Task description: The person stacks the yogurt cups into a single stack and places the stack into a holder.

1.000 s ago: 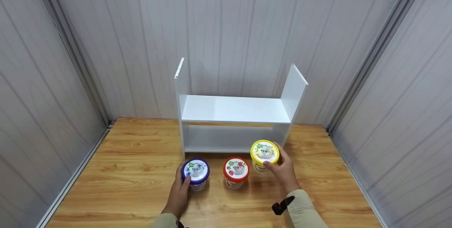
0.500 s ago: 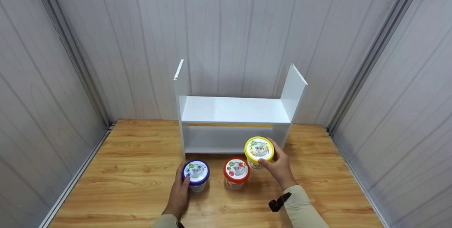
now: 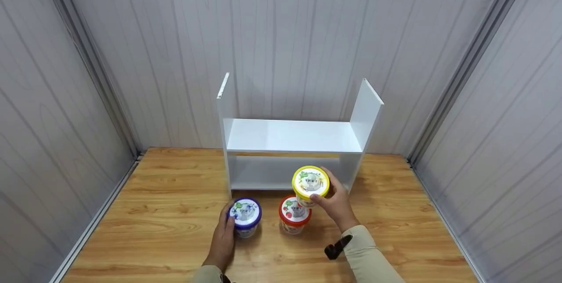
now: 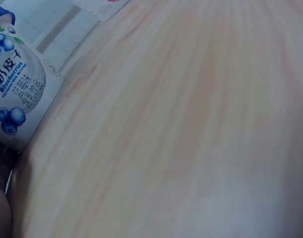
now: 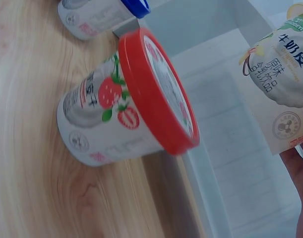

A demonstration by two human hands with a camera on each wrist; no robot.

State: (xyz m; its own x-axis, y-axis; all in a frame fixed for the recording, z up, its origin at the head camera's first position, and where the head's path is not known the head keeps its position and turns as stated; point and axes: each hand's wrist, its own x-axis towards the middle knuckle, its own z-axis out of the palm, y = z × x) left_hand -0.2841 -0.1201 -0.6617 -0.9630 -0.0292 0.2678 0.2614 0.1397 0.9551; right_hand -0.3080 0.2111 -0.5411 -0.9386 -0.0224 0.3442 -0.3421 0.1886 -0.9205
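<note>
My left hand (image 3: pixel 222 240) grips the left side of a white tub with a blue lid (image 3: pixel 246 212), which stands on the wooden table. Blueberries and lettering show on that blue-lidded tub (image 4: pixel 22 84) in the left wrist view. With my right hand (image 3: pixel 339 206) I hold up a yellow-lidded tub (image 3: pixel 311 180), thumb at the lid's near edge. It hangs above the table and covers part of a red-lidded tub (image 3: pixel 293 221) in the head view. In the right wrist view the red-lidded tub (image 5: pixel 109 111), printed with strawberries, stands upright and untouched.
A white two-level shelf (image 3: pixel 294 136) stands behind the tubs, with tall side panels and an open lower level. The wooden table (image 3: pixel 171 204) extends to both sides. Pale panelled walls (image 3: pixel 281 41) close in the back, left and right.
My right hand has carried the yellow-lidded tub leftward and a little farther up in view, toward the red-lidded tub. The left hand and the blue-lidded tub have stayed in place.
</note>
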